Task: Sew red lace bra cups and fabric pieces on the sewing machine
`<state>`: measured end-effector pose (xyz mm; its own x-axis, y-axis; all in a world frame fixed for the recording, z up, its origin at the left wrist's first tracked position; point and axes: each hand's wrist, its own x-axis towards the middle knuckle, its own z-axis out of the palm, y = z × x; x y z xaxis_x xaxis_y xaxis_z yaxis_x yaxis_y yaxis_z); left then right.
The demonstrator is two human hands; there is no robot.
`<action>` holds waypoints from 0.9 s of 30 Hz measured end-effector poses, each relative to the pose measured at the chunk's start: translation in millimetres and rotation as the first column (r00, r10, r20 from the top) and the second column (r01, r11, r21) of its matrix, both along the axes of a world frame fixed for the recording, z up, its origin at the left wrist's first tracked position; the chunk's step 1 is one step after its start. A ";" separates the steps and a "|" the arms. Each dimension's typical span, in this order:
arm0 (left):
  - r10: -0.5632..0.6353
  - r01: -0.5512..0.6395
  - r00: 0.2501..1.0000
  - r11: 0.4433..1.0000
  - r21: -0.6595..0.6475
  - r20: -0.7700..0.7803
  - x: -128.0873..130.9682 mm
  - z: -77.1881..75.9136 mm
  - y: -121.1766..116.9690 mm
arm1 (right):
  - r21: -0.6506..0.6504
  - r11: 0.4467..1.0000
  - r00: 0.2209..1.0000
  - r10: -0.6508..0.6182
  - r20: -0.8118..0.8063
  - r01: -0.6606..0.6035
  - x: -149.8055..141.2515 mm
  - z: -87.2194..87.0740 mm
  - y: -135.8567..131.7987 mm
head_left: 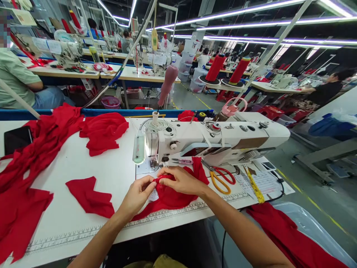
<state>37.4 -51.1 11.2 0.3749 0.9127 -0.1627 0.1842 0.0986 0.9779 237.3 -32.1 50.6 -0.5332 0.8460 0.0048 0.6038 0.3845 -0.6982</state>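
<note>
A red fabric piece [173, 197] lies on the white table [111, 171] just in front of the needle area of the white sewing machine [217, 139]. My left hand [138, 195] pinches the near left edge of this fabric, fingers closed on it. My right hand [181, 180] is pressed on top of the same piece, fingers closed over its upper edge, right beside the left hand. Both hands sit a short way in front of the presser foot [153, 162].
Loose red pieces lie left: a small one [89, 197], a bunch [103, 132], a long pile [30, 167]. Scissors with red and yellow handles [221, 178] and a yellow tape measure [255, 186] lie right of my hands. A dark phone [17, 138] lies far left. Other workers sit behind.
</note>
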 end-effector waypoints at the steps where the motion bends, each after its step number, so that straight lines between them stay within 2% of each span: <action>1: -0.012 0.014 0.999 0.999 -0.051 0.049 0.9 -0.7 -0.9 | -0.033 0.999 1.000 -0.004 -0.024 0.003 1.8 2.7 1.0; 5: -0.020 0.066 0.979 0.973 -0.222 0.203 2.1 -3.8 -5.5 | -0.071 0.997 0.997 -0.047 -0.065 0.043 8.7 3.6 4.9; 8: 0.011 0.068 0.963 0.957 -0.281 0.270 2.7 -4.6 -8.4 | -0.066 0.996 0.995 -0.061 -0.078 0.056 11.9 1.6 5.2; 18: 0.127 -0.003 0.942 0.929 -0.369 0.312 14.5 0.9 -16.0 | -0.041 0.996 0.990 -0.087 -0.110 0.083 8.8 3.1 -4.5; 24: 0.183 -0.041 0.918 0.926 -0.375 0.352 18.3 -4.7 -20.3 | -0.041 0.990 0.982 -0.142 -0.125 0.137 9.7 -1.9 -2.9; 27: 0.197 -0.064 0.915 0.932 -0.356 0.352 19.3 -6.0 -21.5 | -0.058 0.993 0.983 -0.109 -0.145 0.102 9.8 1.4 -5.7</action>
<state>56.7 -72.6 5.2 0.3497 0.8755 -0.3334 -0.2271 0.4245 0.8765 247.1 -37.8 51.9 -0.4377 0.8985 0.0329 0.5280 0.2865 -0.7995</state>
